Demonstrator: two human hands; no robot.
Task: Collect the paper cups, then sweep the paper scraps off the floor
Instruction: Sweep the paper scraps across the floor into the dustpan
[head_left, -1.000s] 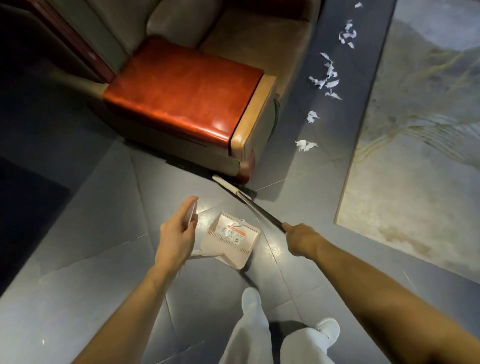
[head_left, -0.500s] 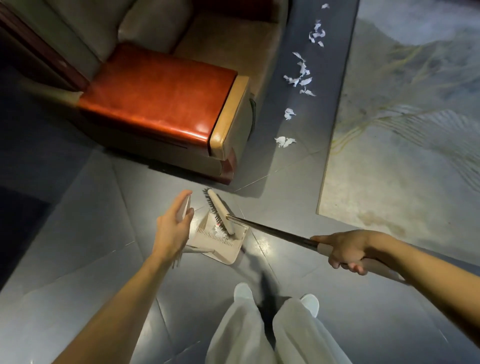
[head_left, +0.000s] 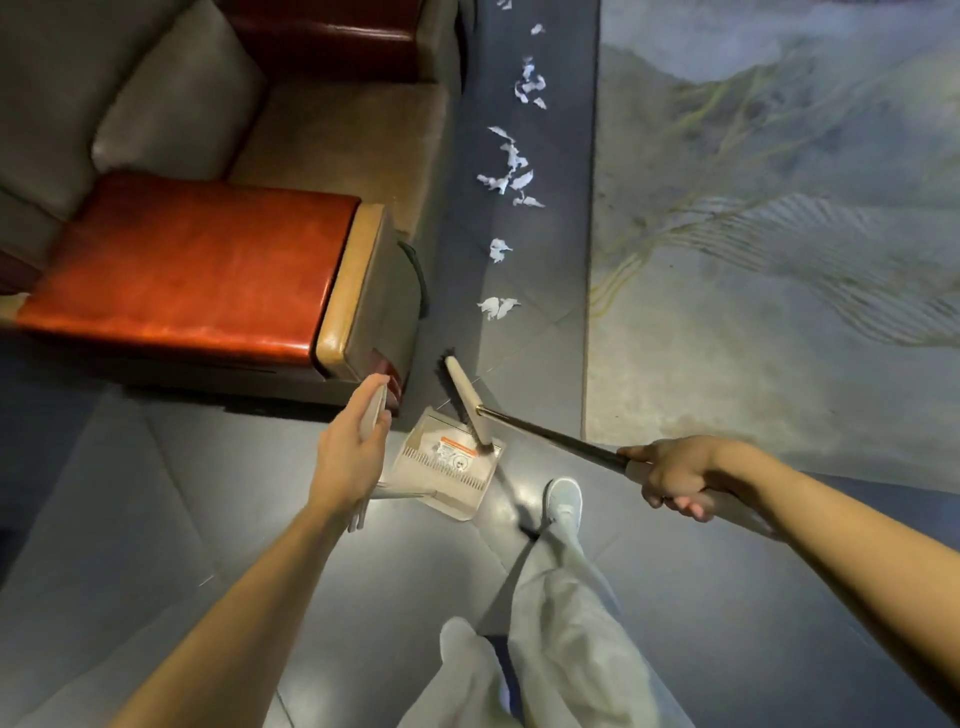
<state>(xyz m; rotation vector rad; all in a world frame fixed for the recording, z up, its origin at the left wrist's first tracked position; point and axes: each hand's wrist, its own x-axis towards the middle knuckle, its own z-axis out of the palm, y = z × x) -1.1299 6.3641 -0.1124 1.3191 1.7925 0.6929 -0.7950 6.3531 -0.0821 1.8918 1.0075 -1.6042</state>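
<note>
My left hand (head_left: 347, 452) grips the upright handle of a beige dustpan (head_left: 441, 465) that sits on the dark tiled floor in front of me. My right hand (head_left: 675, 475) grips the dark pole of a broom; its beige head (head_left: 465, 400) lies over the pan's far edge, bristles facing left. White paper scraps (head_left: 511, 166) trail along the floor strip beyond the broom, the nearest ones (head_left: 497, 307) a short way past the broom head. No paper cups are in view.
A sofa with a red leather armrest (head_left: 197, 270) and grey cushions stands at the left, its corner close to the dustpan. A large pale patterned rug (head_left: 779, 234) covers the floor at the right. My legs and white shoe (head_left: 563, 501) stand just behind the pan.
The broom head has swung from the sofa's foot onto the dustpan's far edge. I have stepped forward, and my right hand has slid back along the pole.
</note>
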